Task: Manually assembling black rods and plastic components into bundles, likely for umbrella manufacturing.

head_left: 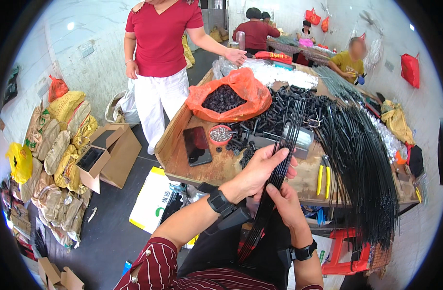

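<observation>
A bundle of long thin black rods [290, 133] slants across the front edge of the table, its lower end over my lap. My left hand [261, 169] is closed round the middle of the bundle. Just below it, my right hand [285, 200] grips the same rods, thumb laid along them. Beyond my hands lies a heap of small black plastic parts [267, 108]. Yellow-handled pliers [323, 176] rest on the table to the right of my hands. Left of the bundle are a red dish of small metal pieces [220, 134] and a black phone [197, 146].
An orange bag [255, 104] of black rings sits at the table's left. Many black rods [361, 164] hang over the right edge, above a red stool [346, 256]. A person in a red top [163, 38] stands at the far left; others sit behind. Cardboard boxes [117, 157] stand on the floor.
</observation>
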### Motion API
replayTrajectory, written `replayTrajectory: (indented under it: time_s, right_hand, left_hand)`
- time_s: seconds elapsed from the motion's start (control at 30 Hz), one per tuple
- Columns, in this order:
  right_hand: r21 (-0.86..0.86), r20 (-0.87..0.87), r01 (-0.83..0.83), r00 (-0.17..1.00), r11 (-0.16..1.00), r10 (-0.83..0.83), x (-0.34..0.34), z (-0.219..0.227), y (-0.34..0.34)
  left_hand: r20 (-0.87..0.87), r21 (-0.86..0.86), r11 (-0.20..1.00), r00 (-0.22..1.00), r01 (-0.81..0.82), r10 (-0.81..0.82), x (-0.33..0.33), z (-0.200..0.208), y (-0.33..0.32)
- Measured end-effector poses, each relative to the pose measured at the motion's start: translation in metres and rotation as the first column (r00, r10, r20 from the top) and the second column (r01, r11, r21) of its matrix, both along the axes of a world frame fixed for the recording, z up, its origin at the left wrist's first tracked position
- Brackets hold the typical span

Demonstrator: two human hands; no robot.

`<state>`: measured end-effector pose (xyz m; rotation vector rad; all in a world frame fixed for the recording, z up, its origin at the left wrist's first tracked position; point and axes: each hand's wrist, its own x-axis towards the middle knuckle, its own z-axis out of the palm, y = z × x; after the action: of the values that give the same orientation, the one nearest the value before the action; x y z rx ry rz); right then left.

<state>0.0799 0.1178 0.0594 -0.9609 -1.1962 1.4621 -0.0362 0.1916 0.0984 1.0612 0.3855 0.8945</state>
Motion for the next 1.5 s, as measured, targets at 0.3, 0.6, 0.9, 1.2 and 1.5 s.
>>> replayTrajectory:
  time_s: [0.3,0.6,0.9,1.2,1.5]
  right_hand:
    - [0.013,0.057,0.080,0.995,0.997,-0.081,-0.008,0.012,0.009]
    - [0.174,-0.006,0.179,0.984,0.968,-0.181,-0.008,0.022,0.021]
    - [0.284,-0.007,0.317,0.944,0.905,-0.329,-0.031,0.042,0.019]
    - [0.367,-0.129,0.253,0.967,0.895,-0.221,0.019,0.050,0.047]
    - [0.320,-0.092,0.237,0.971,0.917,-0.219,0.010,0.018,0.021]
  left_hand:
    - [-0.094,0.104,0.995,0.996,0.001,0.009,-0.005,0.021,0.013]
    - [-0.073,0.185,0.983,0.997,0.018,-0.005,-0.007,0.020,0.009]
    - [-0.134,0.382,0.923,0.987,-0.033,0.091,-0.019,0.016,0.014]
    - [-0.175,0.332,0.943,0.981,-0.026,0.088,-0.024,-0.016,-0.030]
    - [-0.356,0.097,0.988,0.932,0.116,-0.075,-0.026,-0.107,-0.063]
